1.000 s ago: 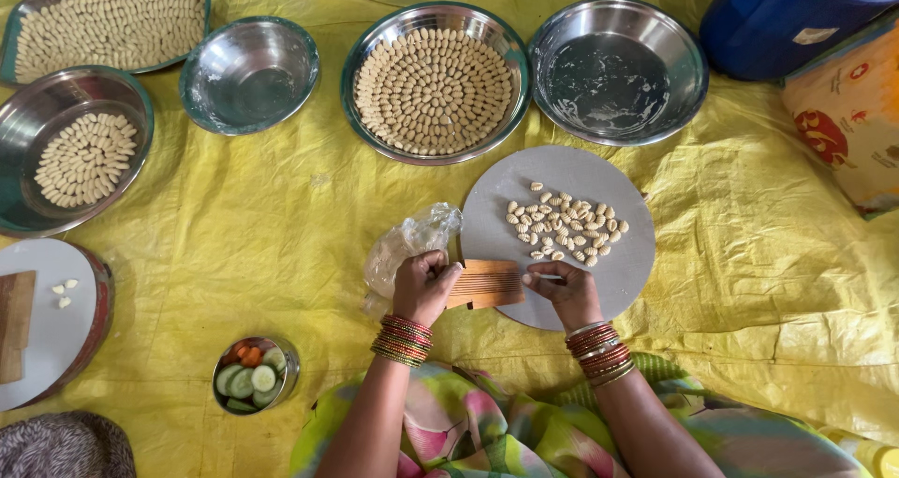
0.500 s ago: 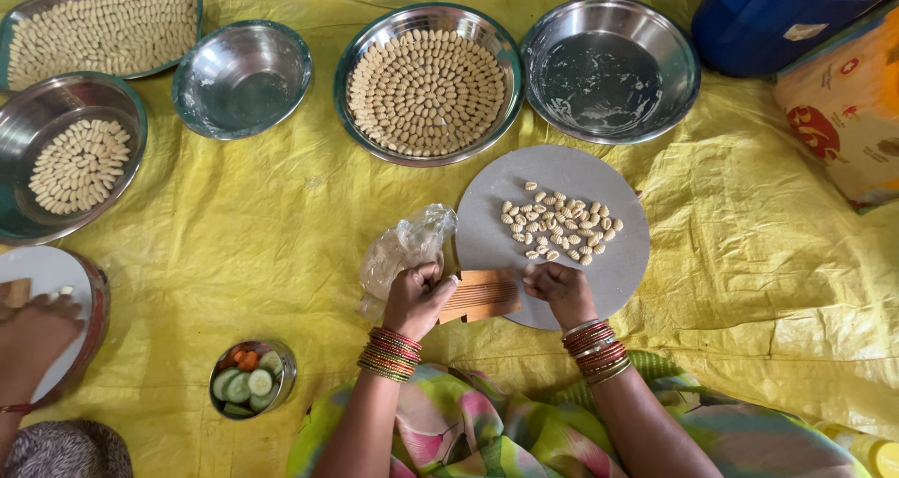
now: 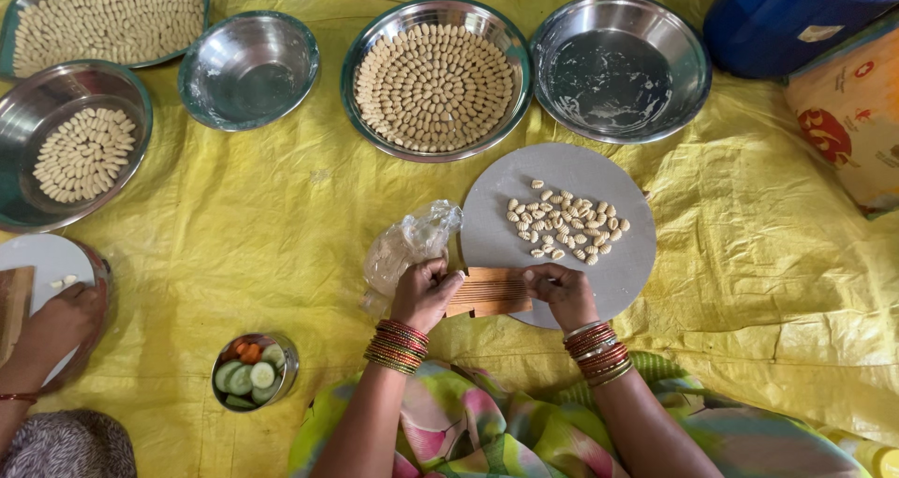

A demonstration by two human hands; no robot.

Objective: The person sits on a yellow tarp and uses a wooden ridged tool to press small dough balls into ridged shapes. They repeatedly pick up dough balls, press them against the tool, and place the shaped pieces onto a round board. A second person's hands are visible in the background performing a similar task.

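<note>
The near end of the ridged board (image 3: 489, 292) is partly covered by both hands, and whatever lies under the fingers cannot be made out. At the left edge a co-worker's hand (image 3: 58, 323) is cut off by the frame. The left hand (image 3: 423, 293) is curled narrow, gripping the board's left end, with a plastic bag (image 3: 405, 247) just beside it. The right hand (image 3: 562, 292) is curled too, fingertips pressing on the board's right end. The board lies on the near rim of the grey disc (image 3: 618, 258), which carries small shaped dough pieces (image 3: 565, 221)
</note>
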